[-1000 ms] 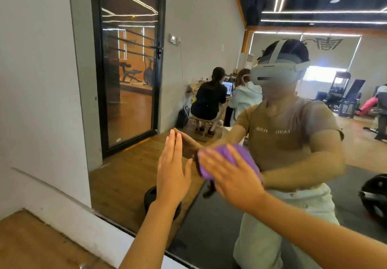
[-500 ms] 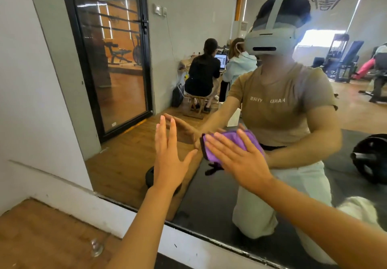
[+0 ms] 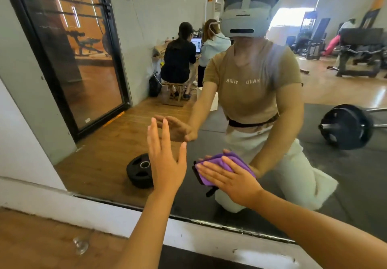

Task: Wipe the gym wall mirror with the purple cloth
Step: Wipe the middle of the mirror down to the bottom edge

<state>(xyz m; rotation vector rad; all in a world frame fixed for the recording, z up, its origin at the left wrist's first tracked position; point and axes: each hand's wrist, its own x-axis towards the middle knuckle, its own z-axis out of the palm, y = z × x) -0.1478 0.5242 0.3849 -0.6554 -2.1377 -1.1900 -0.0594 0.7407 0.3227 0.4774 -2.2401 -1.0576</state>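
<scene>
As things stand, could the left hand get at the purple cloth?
Probably yes. The left hand is raised, open, beside the purple cloth, which the right hand presses flat to the mirror. Nothing lies between them, though the right hand covers much of the cloth.

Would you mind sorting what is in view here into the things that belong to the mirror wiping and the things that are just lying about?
Part of the job:
- purple cloth, pressed flat on the glass
- right hand pressing it
- left hand, open, raised near the glass
- wall mirror

Just lying about:
- small clear knob on the wooden floor
- weight plate, seen as a reflection
- barbell, also a reflection
</scene>
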